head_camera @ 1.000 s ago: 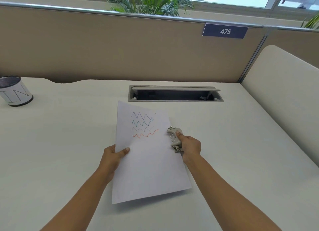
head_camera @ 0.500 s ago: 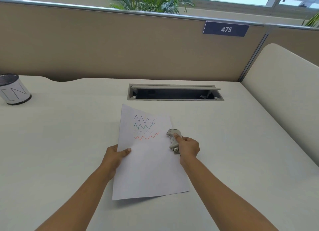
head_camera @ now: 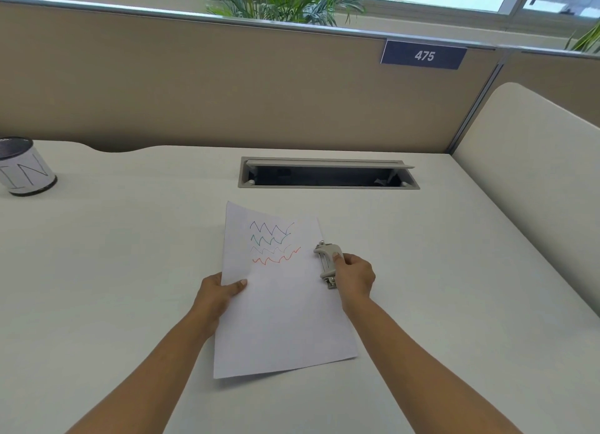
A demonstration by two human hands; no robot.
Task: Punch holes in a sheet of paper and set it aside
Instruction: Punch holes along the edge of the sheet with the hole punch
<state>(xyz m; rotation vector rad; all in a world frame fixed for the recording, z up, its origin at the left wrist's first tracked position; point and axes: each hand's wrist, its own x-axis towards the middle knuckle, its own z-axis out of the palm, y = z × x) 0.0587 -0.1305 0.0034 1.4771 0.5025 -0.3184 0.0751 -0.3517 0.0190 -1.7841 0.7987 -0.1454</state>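
A white sheet of paper [head_camera: 279, 310] with several coloured zigzag lines near its top lies at a slant on the desk. My left hand [head_camera: 217, 292] pinches the sheet's left edge, thumb on top. A small grey hole punch [head_camera: 326, 261] sits against the sheet's right edge. My right hand [head_camera: 355, 279] rests on the punch, thumb pressed along its lever. Whether the paper's edge is inside the punch slot cannot be made out.
A white desk [head_camera: 113, 271] carries a cylindrical container [head_camera: 24, 169] marked with letters at the far left. An open cable tray slot [head_camera: 328, 174] lies behind the paper. A beige partition with a 475 sign [head_camera: 423, 55] closes the back; a cream panel [head_camera: 532, 174] stands right.
The sheet has shifted slightly to the right toward the punch, and its lower edge lies flatter. Both hands keep their holds.
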